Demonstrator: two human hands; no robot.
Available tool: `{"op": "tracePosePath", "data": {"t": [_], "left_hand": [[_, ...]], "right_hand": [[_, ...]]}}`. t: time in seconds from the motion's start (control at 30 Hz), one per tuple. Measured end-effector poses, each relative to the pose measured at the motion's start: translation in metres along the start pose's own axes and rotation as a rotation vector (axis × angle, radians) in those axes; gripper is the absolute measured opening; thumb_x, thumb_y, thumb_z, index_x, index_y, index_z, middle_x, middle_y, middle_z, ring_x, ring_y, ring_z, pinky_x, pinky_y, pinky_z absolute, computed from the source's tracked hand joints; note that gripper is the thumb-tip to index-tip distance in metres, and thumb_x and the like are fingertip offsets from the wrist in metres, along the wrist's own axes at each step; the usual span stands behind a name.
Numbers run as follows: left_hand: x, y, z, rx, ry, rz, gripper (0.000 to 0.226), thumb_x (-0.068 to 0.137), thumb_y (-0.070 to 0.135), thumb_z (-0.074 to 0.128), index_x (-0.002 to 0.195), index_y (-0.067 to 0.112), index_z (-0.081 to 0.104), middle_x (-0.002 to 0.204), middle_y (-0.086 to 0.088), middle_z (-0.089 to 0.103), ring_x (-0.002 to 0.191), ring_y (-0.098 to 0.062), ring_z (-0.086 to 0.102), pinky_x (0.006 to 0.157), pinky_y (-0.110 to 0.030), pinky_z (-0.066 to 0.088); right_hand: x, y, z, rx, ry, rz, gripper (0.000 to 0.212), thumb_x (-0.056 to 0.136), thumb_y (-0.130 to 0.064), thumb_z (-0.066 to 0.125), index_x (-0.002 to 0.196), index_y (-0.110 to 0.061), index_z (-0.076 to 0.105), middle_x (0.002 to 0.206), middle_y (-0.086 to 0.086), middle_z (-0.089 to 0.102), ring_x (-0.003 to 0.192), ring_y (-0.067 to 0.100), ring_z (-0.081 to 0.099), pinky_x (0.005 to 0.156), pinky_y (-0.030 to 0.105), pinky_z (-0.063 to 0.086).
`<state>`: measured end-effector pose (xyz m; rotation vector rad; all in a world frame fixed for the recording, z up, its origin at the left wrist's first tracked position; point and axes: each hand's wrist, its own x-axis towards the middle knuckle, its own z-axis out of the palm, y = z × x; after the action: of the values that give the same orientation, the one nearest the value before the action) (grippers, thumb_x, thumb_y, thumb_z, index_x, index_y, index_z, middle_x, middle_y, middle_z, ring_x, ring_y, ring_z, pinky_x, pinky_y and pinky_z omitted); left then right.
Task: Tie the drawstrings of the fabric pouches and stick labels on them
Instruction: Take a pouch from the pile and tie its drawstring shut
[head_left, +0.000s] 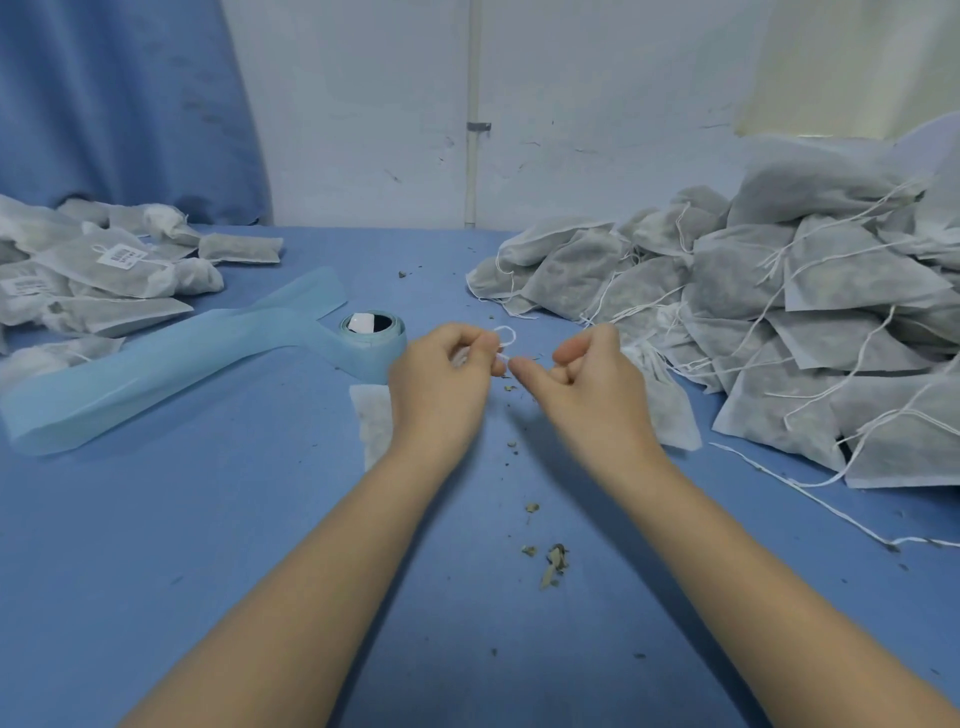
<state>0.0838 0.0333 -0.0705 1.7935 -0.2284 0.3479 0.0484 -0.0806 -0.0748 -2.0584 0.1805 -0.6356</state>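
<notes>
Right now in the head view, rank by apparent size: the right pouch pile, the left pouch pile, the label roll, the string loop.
1. Right pile
2. Left pile, though it runs off the frame's left edge, so only its visible part counts
3. Label roll, not counting its unrolled strip
4. String loop, pinched between both hands

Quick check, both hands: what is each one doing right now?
Left hand: fingers curled, pinching the white drawstring loop.
Right hand: fingers curled, pinching the same drawstring; the pouch lies under the hands.
</notes>
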Motion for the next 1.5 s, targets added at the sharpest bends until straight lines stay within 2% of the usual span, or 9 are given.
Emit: {"op": "tracePosePath", "data": {"t": [0.1, 0.23, 0.37, 0.53, 0.73, 0.93, 1.2, 1.37, 1.5], "left_hand": [[0.002, 0.003, -0.004, -0.284, -0.043, -0.120, 0.020, 0.091, 0.013, 0.059, 0.072, 0.017, 0.065, 0.056, 0.008, 0.063, 0.066, -0.006, 0.058, 0.073, -0.021, 0.044], [-0.004, 0.014, -0.009, -0.617, -0.210, -0.187, 0.021, 0.091, -0.003, 0.052, 0.072, 0.001, 0.060, 0.048, 0.004, 0.056, 0.044, -0.002, 0.052, 0.050, -0.009, 0.042], [-0.005, 0.009, -0.011, -0.341, -0.312, -0.056, 0.026, 0.088, 0.003, 0.058, 0.065, 0.011, 0.064, 0.053, 0.002, 0.055, 0.055, -0.008, 0.051, 0.063, -0.018, 0.040], [-0.006, 0.003, -0.004, 0.173, -0.150, 0.133, 0.020, 0.086, 0.028, 0.061, 0.067, 0.028, 0.064, 0.065, 0.006, 0.065, 0.066, -0.008, 0.057, 0.062, -0.016, 0.040], [-0.008, 0.003, 0.002, 0.193, -0.069, 0.123, 0.017, 0.090, 0.028, 0.059, 0.077, 0.017, 0.065, 0.071, 0.006, 0.066, 0.070, -0.011, 0.056, 0.066, -0.022, 0.041], [-0.010, 0.001, 0.006, 0.208, -0.109, 0.077, 0.021, 0.094, 0.035, 0.049, 0.087, 0.018, 0.059, 0.089, 0.002, 0.067, 0.086, -0.017, 0.057, 0.074, -0.030, 0.043], [-0.011, 0.003, 0.010, 0.271, -0.127, 0.100, 0.020, 0.098, 0.031, 0.039, 0.085, 0.018, 0.047, 0.085, 0.006, 0.058, 0.083, -0.018, 0.051, 0.073, -0.034, 0.041], [-0.007, 0.006, 0.011, -0.136, -0.205, -0.193, 0.021, 0.094, 0.022, 0.053, 0.072, 0.020, 0.055, 0.079, 0.006, 0.060, 0.081, -0.018, 0.054, 0.077, -0.032, 0.044], [-0.014, 0.007, 0.007, -0.087, -0.194, 0.045, 0.018, 0.092, 0.007, 0.054, 0.092, 0.025, 0.056, 0.095, 0.011, 0.059, 0.086, -0.002, 0.054, 0.078, -0.012, 0.040]], "right_hand": [[0.002, 0.006, -0.008, 0.155, -0.117, 0.110, 0.013, 0.086, -0.035, 0.065, 0.085, -0.025, 0.058, 0.047, -0.018, 0.049, 0.048, -0.002, 0.047, 0.063, 0.030, 0.045], [0.003, 0.003, -0.013, 0.238, -0.210, 0.110, 0.014, 0.089, -0.032, 0.064, 0.078, -0.027, 0.072, 0.038, -0.020, 0.042, 0.036, 0.000, 0.040, 0.041, 0.012, 0.030], [0.007, -0.004, -0.013, 0.315, -0.141, 0.206, 0.042, 0.080, -0.031, 0.072, 0.041, -0.024, 0.057, 0.045, -0.012, 0.031, 0.038, 0.006, 0.026, 0.039, 0.020, 0.024], [0.005, -0.006, -0.015, 0.513, -0.181, 0.304, 0.047, 0.085, -0.023, 0.069, 0.040, -0.020, 0.059, 0.040, -0.015, 0.031, 0.034, 0.008, 0.022, 0.037, 0.019, 0.021], [-0.002, -0.009, -0.015, 0.497, -0.184, 0.258, 0.009, 0.083, -0.022, 0.071, 0.078, -0.015, 0.074, 0.038, -0.016, 0.043, 0.039, 0.006, 0.024, 0.039, 0.017, 0.024], [-0.001, -0.006, -0.010, 0.542, -0.101, 0.352, 0.007, 0.084, -0.014, 0.070, 0.077, -0.013, 0.072, 0.037, -0.016, 0.042, 0.036, 0.006, 0.026, 0.038, 0.017, 0.026], [0.001, -0.008, -0.010, 0.692, -0.155, 0.463, 0.006, 0.083, -0.008, 0.069, 0.080, -0.005, 0.065, 0.043, -0.011, 0.025, 0.037, 0.006, 0.017, 0.033, 0.017, 0.016], [0.002, -0.010, -0.015, 1.082, -0.375, 0.677, 0.012, 0.087, -0.010, 0.056, 0.076, -0.011, 0.060, 0.043, -0.009, 0.020, 0.032, 0.003, 0.015, 0.030, 0.012, 0.009], [0.003, -0.008, -0.017, 1.214, -0.365, 0.748, 0.008, 0.071, -0.012, 0.059, 0.077, -0.008, 0.060, 0.042, -0.008, 0.022, 0.030, 0.005, 0.017, 0.029, 0.012, 0.011]]}}
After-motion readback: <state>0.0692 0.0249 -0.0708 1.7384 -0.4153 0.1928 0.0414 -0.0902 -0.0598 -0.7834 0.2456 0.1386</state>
